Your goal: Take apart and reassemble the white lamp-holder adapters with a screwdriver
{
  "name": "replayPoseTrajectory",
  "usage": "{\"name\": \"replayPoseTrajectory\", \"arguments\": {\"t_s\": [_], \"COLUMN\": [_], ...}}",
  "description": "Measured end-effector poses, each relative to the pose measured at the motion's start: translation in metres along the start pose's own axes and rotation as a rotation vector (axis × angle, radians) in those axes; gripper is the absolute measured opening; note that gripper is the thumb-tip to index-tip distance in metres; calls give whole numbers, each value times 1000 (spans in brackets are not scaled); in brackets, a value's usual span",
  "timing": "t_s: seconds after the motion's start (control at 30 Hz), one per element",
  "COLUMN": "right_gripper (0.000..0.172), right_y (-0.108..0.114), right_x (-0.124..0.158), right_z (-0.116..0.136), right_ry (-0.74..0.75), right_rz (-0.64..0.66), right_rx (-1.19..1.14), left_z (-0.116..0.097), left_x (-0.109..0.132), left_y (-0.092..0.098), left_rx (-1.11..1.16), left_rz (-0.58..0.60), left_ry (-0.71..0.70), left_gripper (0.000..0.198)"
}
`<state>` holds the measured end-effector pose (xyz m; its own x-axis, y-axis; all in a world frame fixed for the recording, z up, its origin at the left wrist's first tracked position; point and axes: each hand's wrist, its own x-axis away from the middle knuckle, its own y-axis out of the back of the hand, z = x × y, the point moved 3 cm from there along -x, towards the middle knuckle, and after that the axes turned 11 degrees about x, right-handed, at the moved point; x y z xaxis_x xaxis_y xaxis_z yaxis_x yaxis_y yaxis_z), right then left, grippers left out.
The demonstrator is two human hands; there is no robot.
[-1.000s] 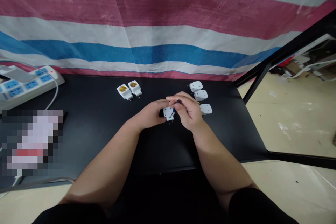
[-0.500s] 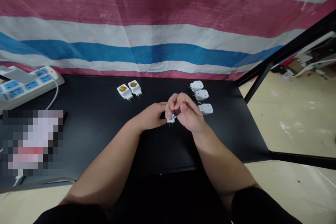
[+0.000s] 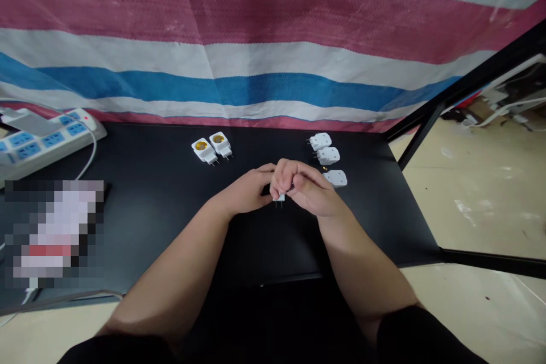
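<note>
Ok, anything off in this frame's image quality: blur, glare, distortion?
Head view: evenly lit, no hard glare, only dull sheen on the black table; the striped tarp bows from wide-angle distortion; a pixelated block masks the left side; the left hand and right hand are sharp, covering most of the white plug adapter.

Your table [image 3: 149, 210] is black; the tarp [image 3: 273, 40] is striped red, white and blue. Your plugs [image 3: 328, 155] are white, the left pair [image 3: 212, 148] yellow-centred, and the strip [image 3: 42, 139] is white with blue sockets.
</note>
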<state>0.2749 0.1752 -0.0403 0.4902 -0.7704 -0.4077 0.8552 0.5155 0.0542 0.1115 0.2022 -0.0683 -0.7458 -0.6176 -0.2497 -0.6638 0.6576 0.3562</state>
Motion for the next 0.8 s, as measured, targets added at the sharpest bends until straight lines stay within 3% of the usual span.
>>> {"name": "replayPoseTrajectory", "arguments": {"t_s": [0.1, 0.17, 0.3, 0.5, 0.7, 0.8], "right_gripper": [43, 38, 40, 38, 37, 26], "right_y": [-1, -4, -2, 2, -4, 0], "right_x": [1, 2, 5, -2, -2, -1], "right_z": [-1, -2, -4, 1, -1, 2], "right_ry": [-10, 44, 31, -46, 35, 34], "right_rz": [4, 35, 99, 5, 58, 49], "right_rx": [-49, -107, -43, -102, -158, -142], "left_z": [-1, 0, 4, 7, 5, 5], "left_x": [0, 0, 1, 1, -1, -1], "left_y": [0, 0, 0, -3, -3, -3], "left_rx": [-14, -6, 21, -18, -9, -46], "left_rz": [6, 10, 14, 7, 16, 7], "left_ry": [19, 42, 78, 16, 62, 54], "left_gripper": [20, 26, 24, 29, 24, 17]}}
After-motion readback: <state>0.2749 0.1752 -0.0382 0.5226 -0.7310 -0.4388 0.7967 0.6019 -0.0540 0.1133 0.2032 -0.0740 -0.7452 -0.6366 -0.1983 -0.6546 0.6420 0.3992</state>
